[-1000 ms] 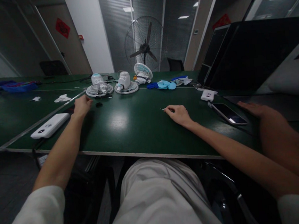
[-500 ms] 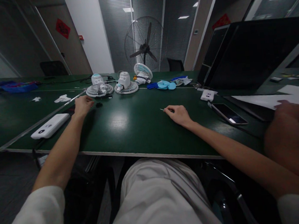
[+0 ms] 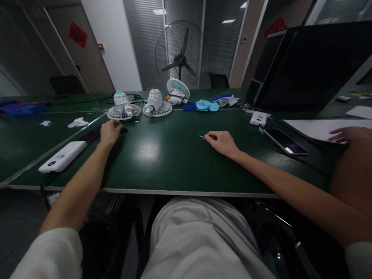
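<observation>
My left hand (image 3: 110,133) is over the green table with its fingers pinched together at a small black part (image 3: 124,130), which they partly cover. Close beyond it is a white fan head (image 3: 124,112) lying grille down, with a second fan head (image 3: 157,109) beside it. My right hand (image 3: 221,142) rests on the tabletop, closed round a slim tool that looks like a screwdriver (image 3: 201,136). Its thin metal shaft points left, while the handle is mostly hidden in the fingers.
A long white device (image 3: 63,157) lies left of my left forearm. To the right are a phone (image 3: 285,141), a small white box (image 3: 258,118) and a large black monitor (image 3: 316,67). Another person's hand (image 3: 358,135) is over white paper (image 3: 318,128). Blue fan blades (image 3: 207,106) lie farther back.
My left hand has moved a little right, up to the small black part. My right hand has stayed still. The other person's hand has shifted left over the paper.
</observation>
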Tool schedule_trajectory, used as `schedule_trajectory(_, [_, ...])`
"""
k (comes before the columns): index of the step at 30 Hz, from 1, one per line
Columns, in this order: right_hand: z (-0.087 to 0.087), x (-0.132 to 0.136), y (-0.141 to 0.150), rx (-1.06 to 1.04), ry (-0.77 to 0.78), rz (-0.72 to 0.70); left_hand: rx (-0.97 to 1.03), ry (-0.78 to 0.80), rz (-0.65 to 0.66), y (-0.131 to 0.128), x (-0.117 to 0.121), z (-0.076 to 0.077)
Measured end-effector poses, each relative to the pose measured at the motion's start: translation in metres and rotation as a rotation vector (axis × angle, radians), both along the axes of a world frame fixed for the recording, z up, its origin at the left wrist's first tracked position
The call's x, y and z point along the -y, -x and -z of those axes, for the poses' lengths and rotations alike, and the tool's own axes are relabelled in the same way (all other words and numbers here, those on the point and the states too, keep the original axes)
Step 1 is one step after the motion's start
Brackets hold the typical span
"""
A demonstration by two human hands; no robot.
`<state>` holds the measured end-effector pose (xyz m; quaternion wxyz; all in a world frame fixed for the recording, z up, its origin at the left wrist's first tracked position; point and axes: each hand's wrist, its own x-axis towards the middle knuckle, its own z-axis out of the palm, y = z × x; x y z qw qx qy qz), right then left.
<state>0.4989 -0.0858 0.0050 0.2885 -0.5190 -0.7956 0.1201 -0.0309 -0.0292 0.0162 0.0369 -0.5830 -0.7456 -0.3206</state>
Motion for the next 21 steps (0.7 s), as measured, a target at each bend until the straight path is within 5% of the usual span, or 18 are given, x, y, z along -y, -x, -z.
schedule_trajectory(21, [0.0, 0.002, 0.002, 0.022, -0.036, 0.023, 0.134, 0.017, 0.013, 0.003, -0.014, 0.014])
